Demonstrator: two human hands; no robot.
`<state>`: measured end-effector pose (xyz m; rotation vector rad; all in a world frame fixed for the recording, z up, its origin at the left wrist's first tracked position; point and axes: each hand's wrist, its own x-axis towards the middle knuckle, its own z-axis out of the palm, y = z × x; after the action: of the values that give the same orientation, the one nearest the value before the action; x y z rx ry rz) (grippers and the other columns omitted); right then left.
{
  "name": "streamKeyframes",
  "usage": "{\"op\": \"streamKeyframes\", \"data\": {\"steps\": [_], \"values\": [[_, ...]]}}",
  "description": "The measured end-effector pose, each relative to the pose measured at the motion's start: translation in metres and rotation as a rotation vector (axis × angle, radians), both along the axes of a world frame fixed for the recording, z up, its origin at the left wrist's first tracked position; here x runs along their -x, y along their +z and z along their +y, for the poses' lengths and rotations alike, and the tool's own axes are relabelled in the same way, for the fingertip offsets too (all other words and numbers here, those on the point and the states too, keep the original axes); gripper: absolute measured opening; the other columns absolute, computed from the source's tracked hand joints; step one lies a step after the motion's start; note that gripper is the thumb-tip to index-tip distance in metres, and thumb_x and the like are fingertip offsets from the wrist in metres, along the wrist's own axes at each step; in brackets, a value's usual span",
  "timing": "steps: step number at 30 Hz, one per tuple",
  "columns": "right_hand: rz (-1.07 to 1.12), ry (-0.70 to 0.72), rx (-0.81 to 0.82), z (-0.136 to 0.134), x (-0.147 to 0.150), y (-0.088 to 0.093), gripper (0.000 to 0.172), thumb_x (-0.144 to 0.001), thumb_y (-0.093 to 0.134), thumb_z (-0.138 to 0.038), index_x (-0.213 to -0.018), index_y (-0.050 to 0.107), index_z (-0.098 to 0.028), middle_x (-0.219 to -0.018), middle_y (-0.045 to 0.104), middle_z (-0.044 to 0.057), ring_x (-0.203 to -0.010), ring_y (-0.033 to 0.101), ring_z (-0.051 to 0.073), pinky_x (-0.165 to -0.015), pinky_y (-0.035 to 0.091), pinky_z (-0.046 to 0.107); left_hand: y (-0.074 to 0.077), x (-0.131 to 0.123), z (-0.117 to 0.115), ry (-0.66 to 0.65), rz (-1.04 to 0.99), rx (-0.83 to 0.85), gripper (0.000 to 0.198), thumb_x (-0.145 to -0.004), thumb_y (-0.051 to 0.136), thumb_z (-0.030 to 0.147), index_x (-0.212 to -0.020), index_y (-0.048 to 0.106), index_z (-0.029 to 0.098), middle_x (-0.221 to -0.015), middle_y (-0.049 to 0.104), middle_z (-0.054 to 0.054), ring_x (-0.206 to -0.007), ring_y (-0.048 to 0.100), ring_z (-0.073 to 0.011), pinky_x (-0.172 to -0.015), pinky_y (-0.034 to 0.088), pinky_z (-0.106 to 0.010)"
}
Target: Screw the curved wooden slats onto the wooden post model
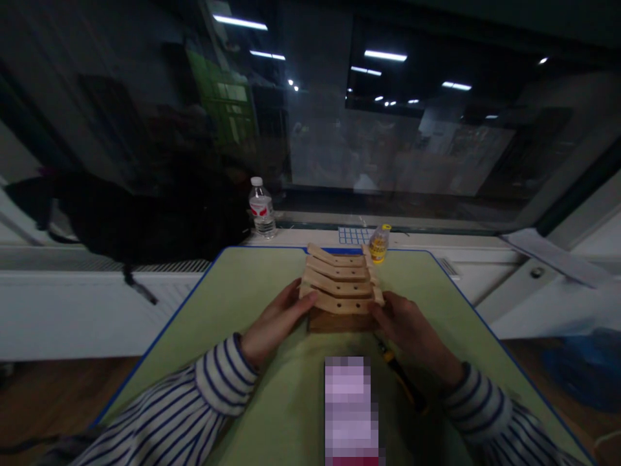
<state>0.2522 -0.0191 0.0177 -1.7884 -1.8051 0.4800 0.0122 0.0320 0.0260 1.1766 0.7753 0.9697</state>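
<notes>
A small slatted wooden rack [339, 285], made of several bent pale slats with drilled holes, is held between my two hands. My left hand [279, 320] grips its left end, thumb over the front slat. At the right end, my right hand [407, 327] pinches the corner where a notched strip joins the slats. Under the rack shows a darker brown wooden block [339, 321]; whether the two touch is unclear. Near my right hand a black and yellow hand tool [402, 377] lies on the table, its tip partly in shadow.
The green table [233, 285] has a blue edge. A pixelated phone-like object [349, 408] lies at the front. A water bottle [262, 208] and a yellow-capped bottle [379, 244] stand toward the window. A black bag [145, 213] rests at left, papers [550, 255] at right.
</notes>
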Motion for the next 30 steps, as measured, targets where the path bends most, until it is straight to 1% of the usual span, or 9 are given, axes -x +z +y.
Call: {"op": "streamKeyframes", "data": {"steps": [4,8,14,18,20,22,25,27,30], "values": [[-0.034,-0.018,-0.008,0.003,0.005,0.003,0.025,-0.089,0.042,-0.036,-0.082,0.058,-0.018,-0.077,0.070,0.012,-0.065,0.063,0.020,-0.060,0.040,0.029,0.000,-0.001,-0.014,-0.070,0.103,-0.089,0.050,-0.084,0.068,0.036,-0.131,0.056,0.021,-0.143,0.052,-0.007,-0.132,0.048,-0.0240,-0.115,0.032,-0.037],[-0.044,-0.055,0.015,0.007,0.009,0.002,0.025,-0.090,0.042,-0.038,-0.085,0.057,-0.019,-0.069,0.069,0.009,-0.058,0.062,0.018,-0.054,0.038,0.027,-0.002,-0.011,-0.008,0.025,0.096,-0.041,0.053,-0.082,0.069,0.038,-0.130,0.056,0.018,-0.139,0.056,-0.010,-0.128,0.051,-0.0253,-0.113,0.034,-0.040],[-0.022,-0.050,0.019,0.008,0.019,-0.001,0.029,-0.092,0.041,-0.043,-0.093,0.057,-0.018,-0.077,0.071,0.009,-0.064,0.065,0.018,-0.055,0.039,0.026,-0.007,-0.017,0.004,0.194,0.080,-0.016,0.047,-0.079,0.070,0.041,-0.118,0.064,0.014,-0.128,0.064,-0.010,-0.117,0.058,-0.0256,-0.104,0.041,-0.037],[0.004,-0.042,0.014,0.008,0.020,0.000,0.032,-0.093,0.041,-0.045,-0.100,0.057,-0.018,-0.080,0.072,0.009,-0.065,0.065,0.018,-0.056,0.040,0.026,-0.008,-0.016,0.006,0.231,0.107,0.010,0.045,-0.076,0.071,0.046,-0.102,0.070,0.010,-0.113,0.071,-0.012,-0.107,0.061,-0.0281,-0.099,0.042,-0.039],[0.013,-0.050,0.004,0.009,0.014,0.001,0.032,-0.094,0.041,-0.043,-0.103,0.056,-0.017,-0.078,0.071,0.008,-0.064,0.065,0.018,-0.055,0.039,0.026,-0.006,-0.015,0.003,0.205,0.097,0.023,0.045,-0.071,0.075,0.044,-0.101,0.071,0.011,-0.111,0.071,-0.012,-0.106,0.061,-0.0274,-0.099,0.042,-0.037],[0.023,-0.060,0.001,0.012,0.003,0.002,0.030,-0.094,0.042,-0.042,-0.101,0.057,-0.017,-0.073,0.069,0.006,-0.060,0.062,0.017,-0.055,0.038,0.027,-0.004,-0.015,-0.001,0.175,0.066,0.046,0.046,-0.068,0.079,0.037,-0.106,0.069,0.013,-0.117,0.069,-0.010,-0.109,0.060,-0.0253,-0.098,0.044,-0.034],[0.055,-0.058,0.007,0.018,-0.015,0.002,0.031,-0.095,0.044,-0.042,-0.099,0.058,-0.015,-0.068,0.064,0.002,-0.056,0.058,0.014,-0.054,0.040,0.027,-0.002,-0.015,-0.004,0.188,0.019,0.134,0.046,-0.074,0.072,0.033,-0.116,0.061,0.017,-0.124,0.064,-0.009,-0.109,0.061,-0.0227,-0.086,0.052,-0.031],[0.089,-0.046,0.013,0.022,-0.026,0.000,0.032,-0.095,0.046,-0.044,-0.101,0.059,-0.015,-0.075,0.063,0.001,-0.059,0.057,0.012,-0.056,0.045,0.027,-0.002,-0.015,0.000,0.218,0.006,0.220,0.042,-0.081,0.063,0.037,-0.119,0.055,0.020,-0.120,0.063,-0.010,-0.102,0.063,-0.0212,-0.076,0.056,-0.031],[0.144,-0.017,0.019,0.029,-0.038,-0.005,0.033,-0.095,0.049,-0.045,-0.102,0.060,-0.015,-0.081,0.062,0.001,-0.064,0.058,0.011,-0.061,0.050,0.029,-0.003,-0.015,0.013,0.195,0.020,0.344,0.045,-0.084,0.056,0.049,-0.120,0.051,0.021,-0.102,0.067,-0.009,-0.081,0.068,-0.0205,-0.066,0.058,-0.033]]}}
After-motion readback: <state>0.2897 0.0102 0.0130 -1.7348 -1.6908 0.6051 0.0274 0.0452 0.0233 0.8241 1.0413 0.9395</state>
